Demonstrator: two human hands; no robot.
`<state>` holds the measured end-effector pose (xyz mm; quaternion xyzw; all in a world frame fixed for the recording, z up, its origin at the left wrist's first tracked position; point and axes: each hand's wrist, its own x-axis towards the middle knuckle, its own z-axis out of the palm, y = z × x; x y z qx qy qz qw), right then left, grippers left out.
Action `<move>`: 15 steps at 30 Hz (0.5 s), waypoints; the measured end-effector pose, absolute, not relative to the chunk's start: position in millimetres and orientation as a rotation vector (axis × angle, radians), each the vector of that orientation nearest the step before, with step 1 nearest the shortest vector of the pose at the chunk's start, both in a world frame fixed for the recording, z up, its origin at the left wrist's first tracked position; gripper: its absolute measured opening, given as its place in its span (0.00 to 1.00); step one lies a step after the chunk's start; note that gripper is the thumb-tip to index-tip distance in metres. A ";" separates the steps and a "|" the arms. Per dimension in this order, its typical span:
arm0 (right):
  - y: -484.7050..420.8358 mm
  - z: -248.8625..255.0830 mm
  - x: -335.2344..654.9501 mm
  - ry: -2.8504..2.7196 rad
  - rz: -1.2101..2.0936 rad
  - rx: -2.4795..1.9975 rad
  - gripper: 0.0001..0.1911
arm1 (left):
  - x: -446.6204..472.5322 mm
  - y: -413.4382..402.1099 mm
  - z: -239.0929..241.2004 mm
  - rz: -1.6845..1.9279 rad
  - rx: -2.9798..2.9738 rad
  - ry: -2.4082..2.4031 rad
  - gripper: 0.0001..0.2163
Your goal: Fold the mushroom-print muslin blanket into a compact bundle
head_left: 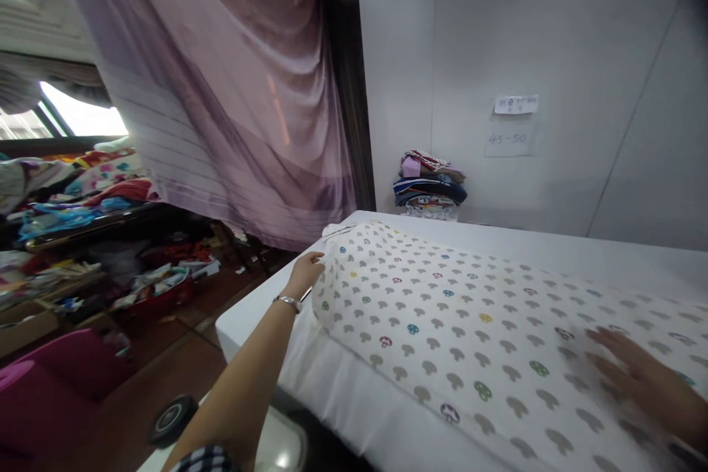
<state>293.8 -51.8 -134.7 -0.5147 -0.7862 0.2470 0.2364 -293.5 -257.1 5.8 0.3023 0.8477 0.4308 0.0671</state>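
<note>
A long piece of white fabric [464, 317] printed with grey and coloured mushrooms lies across the white table. At its left end is my left hand [307, 273], with a silver bracelet on the wrist; its fingers are closed on the fabric's edge, partly hidden by it. Below that hand a thin dark stick-like thing [306, 293] shows, too small to name. Over the right part of the fabric my right hand [636, 365] is spread, palm down and smeared by motion. Whether it touches the cloth is hard to tell.
A stack of folded cloths [430, 188] stands at the table's back against a grey wall. Handwritten paper labels [512, 134] are fixed there. A pink curtain [243, 88] hangs at left. Fabric heaps, a magenta chair [66, 391] and a round black object [172, 419] lie beyond the table's edge.
</note>
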 end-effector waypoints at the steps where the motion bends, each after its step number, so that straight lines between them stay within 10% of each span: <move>1: -55.2 -125.7 272.7 -2.161 0.753 -1.431 0.35 | -290.6 -257.4 3.8 1.307 0.923 2.592 0.20; 15: -132.9 -36.8 -33.2 -1.688 2.173 -0.761 0.23 | -230.7 -250.5 -38.7 1.495 1.216 2.629 0.20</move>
